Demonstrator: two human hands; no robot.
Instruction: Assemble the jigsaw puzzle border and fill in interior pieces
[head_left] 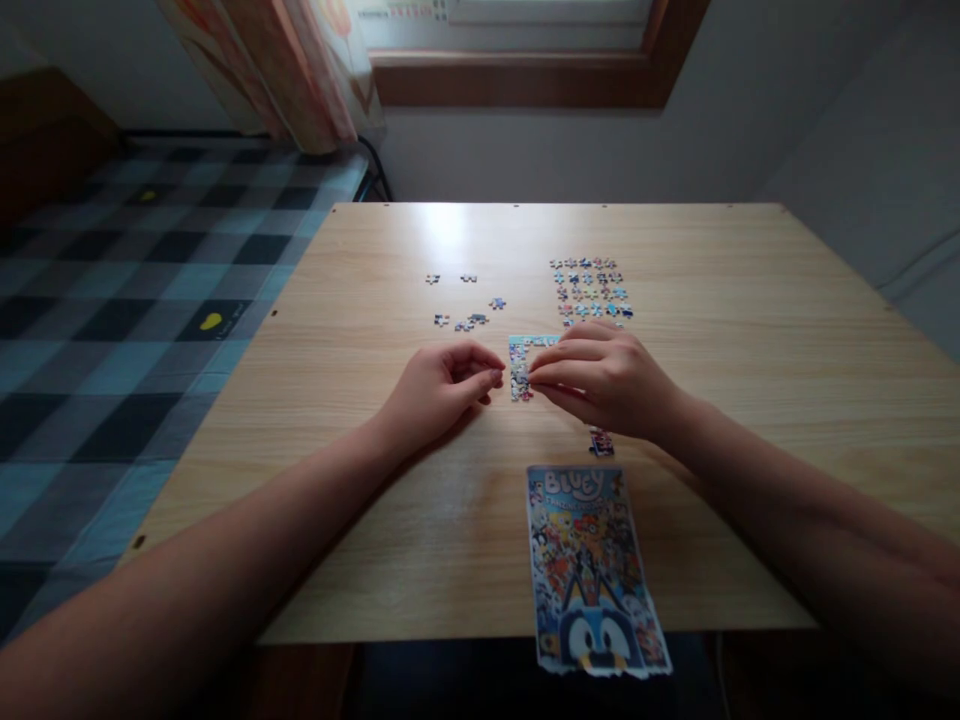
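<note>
A partly joined jigsaw puzzle (517,352) lies flat on the wooden table, its upper and left edges showing. Over its left side, my right hand (607,380) pinches a small puzzle piece (523,378) between thumb and fingers. The rest of the puzzle is hidden under that hand. Just left of the puzzle is my left hand (450,388), fingers curled and thumb pressed to them; whether anything is in them I cannot make out. Another puzzle part (601,441) shows below my right wrist.
Rows of loose pieces (591,280) lie behind my right hand. Several scattered pieces (478,318) lie at the back left. A printed Bluey picture sheet (592,570) with a torn lower edge overhangs the table's (375,590) front. A bed (150,300) stands left, a window (525,80) behind.
</note>
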